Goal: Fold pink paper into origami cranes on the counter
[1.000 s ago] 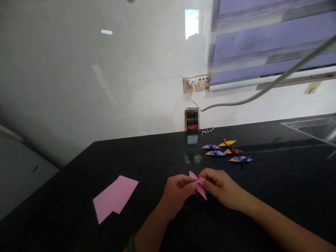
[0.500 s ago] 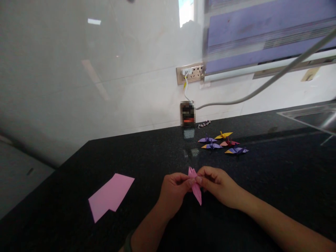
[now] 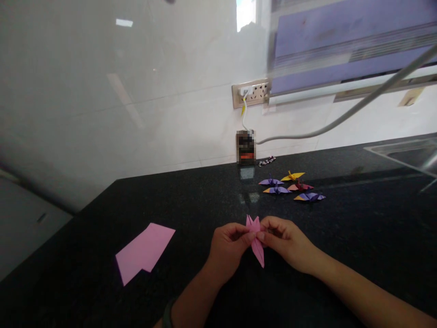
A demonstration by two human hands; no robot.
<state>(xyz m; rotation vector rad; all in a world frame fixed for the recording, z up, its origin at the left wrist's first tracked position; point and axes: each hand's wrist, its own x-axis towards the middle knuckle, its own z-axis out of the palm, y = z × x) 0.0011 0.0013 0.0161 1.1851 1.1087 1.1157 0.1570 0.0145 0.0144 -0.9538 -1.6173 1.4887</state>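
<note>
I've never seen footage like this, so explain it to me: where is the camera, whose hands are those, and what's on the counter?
There is no machine here: a person works with bare hands, and the view comes from a camera worn on the head, looking forward and down. The left hand and right hand pinch a pink fold between their fingertips, over a black counter. A flat pink sheet lies to the left. Five small paper cranes sit farther back, near the wall, where a cable hangs from a socket.
</note>
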